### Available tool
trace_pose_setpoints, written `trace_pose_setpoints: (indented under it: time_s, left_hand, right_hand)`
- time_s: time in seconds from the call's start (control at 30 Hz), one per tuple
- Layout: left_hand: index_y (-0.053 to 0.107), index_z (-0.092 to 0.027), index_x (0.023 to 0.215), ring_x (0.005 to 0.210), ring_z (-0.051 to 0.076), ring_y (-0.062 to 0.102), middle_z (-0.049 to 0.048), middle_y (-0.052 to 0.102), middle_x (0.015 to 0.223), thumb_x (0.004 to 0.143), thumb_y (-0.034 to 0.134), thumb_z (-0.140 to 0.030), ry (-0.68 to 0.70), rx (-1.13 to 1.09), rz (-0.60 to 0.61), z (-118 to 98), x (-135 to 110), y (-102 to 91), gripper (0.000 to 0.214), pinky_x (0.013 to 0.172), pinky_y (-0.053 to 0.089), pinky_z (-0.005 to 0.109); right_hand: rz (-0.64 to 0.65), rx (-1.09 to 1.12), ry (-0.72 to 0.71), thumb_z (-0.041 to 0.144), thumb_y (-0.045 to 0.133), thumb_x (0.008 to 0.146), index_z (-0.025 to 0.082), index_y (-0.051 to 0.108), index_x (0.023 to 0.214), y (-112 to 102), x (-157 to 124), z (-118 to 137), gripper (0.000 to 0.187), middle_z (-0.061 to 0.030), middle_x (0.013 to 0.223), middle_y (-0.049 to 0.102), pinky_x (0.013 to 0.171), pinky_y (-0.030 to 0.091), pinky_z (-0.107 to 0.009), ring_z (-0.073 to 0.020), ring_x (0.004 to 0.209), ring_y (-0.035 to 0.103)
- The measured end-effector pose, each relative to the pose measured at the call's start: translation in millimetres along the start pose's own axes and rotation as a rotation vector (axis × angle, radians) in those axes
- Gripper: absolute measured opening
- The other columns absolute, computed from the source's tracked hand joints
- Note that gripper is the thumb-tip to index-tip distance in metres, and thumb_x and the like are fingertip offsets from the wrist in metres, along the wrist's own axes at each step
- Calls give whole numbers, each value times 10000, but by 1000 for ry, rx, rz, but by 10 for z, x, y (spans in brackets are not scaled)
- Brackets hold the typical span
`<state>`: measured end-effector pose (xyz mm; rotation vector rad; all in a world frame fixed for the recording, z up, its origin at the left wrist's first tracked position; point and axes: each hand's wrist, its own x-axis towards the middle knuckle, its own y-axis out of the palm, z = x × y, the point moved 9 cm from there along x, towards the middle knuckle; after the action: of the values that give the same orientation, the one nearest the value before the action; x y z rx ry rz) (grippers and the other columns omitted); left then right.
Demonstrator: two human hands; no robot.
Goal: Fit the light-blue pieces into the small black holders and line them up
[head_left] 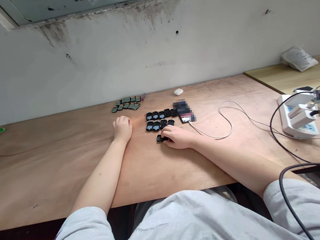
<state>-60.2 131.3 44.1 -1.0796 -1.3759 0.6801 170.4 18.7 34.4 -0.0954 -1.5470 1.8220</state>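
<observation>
My right hand (177, 137) lies on the wooden table (52, 168) with its fingers closed on a small black part (160, 138). Just beyond it, two rows of several similar black parts with bluish faces (160, 119) sit side by side. My left hand (122, 127) rests on the table to the left of those rows, curled into a loose fist with nothing visible in it. Farther back lies a cluster of several small flat greenish pieces (126, 103).
A blurred dark object (184, 111) with a white cable (227, 121) lies right of the rows. A white earbud case (178, 91) sits near the wall. A white power strip (298, 118) with plugs and black cables is at the right. A green item (0, 130) lies far left.
</observation>
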Motion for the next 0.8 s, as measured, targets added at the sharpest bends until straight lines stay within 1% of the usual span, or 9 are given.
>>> trace_pose_setpoints:
  time_s: [0.07, 0.13, 0.2, 0.3, 0.37, 0.43, 0.5, 0.6, 0.8]
  left_hand:
    - [671, -175, 1016, 1160, 309, 572, 151, 662, 1167, 1016, 430, -274, 31, -121, -85, -84, -46, -116, 261, 1020, 447, 459]
    - [649, -184, 1018, 1099, 265, 606, 134, 662, 1141, 1030, 425, -297, 94, -292, -109, -243, -125, -176, 250, 982, 492, 413]
    - [642, -199, 1014, 990, 228, 642, 103, 682, 1063, 1036, 444, -332, 167, -470, -42, -472, -220, -158, 241, 899, 536, 377]
    - [658, -205, 1015, 850, 192, 669, 68, 706, 954, 1023, 509, -346, 346, -696, 141, -930, -392, -102, 205, 760, 568, 332]
    - [681, -204, 992, 894, 191, 684, 78, 716, 985, 1014, 537, -321, 505, -753, 185, -1199, -510, -151, 187, 790, 585, 333]
    - [704, -201, 985, 951, 193, 696, 96, 722, 1053, 1006, 546, -281, 642, -757, 193, -1371, -611, -212, 178, 837, 598, 339]
    - [721, -203, 994, 979, 191, 703, 105, 723, 1107, 995, 551, -243, 731, -713, 188, -1454, -686, -242, 175, 866, 603, 338]
    - [736, -206, 1011, 1013, 199, 703, 106, 722, 1137, 966, 563, -189, 803, -628, 174, -1494, -754, -242, 179, 901, 601, 345]
    - [750, -212, 1005, 1047, 213, 699, 103, 714, 1177, 893, 566, -110, 822, -601, 163, -1486, -769, -233, 238, 924, 607, 353]
  right_hand:
    - [2, 13, 17, 162, 625, 932, 173, 658, 1094, -10, 4, -6, 166, -131, 1165, 656, 934, 518, -386, -260, 1078, 604]
    - [2, 26, 28, 152, 627, 922, 179, 651, 1077, -19, 6, -7, 159, -127, 1160, 657, 941, 517, -385, -259, 1082, 606]
    - [-3, 39, 34, 153, 628, 921, 178, 640, 1078, -23, 8, -9, 160, -125, 1156, 659, 944, 515, -384, -261, 1086, 607]
    - [-13, 56, 48, 158, 628, 919, 175, 622, 1089, -19, 7, -28, 171, -123, 1128, 660, 936, 512, -383, -264, 1078, 607]
    - [-22, 71, 85, 155, 633, 907, 177, 607, 1084, -14, 5, -70, 180, -118, 1099, 659, 913, 510, -378, -259, 1049, 608]
    - [-26, 85, 133, 147, 637, 889, 182, 590, 1060, -5, 1, -122, 180, -105, 1065, 655, 875, 507, -363, -248, 1003, 607]
    - [-26, 97, 154, 135, 634, 871, 190, 574, 1033, 4, 0, -150, 181, -90, 1044, 647, 849, 498, -344, -236, 975, 601]
    - [-23, 110, 133, 116, 626, 852, 199, 561, 1007, 10, 5, -139, 188, -77, 1034, 637, 851, 485, -329, -227, 973, 593]
    - [-8, 101, 168, 118, 623, 851, 197, 559, 987, -1, 3, -153, 170, -76, 1011, 631, 809, 471, -317, -223, 940, 585]
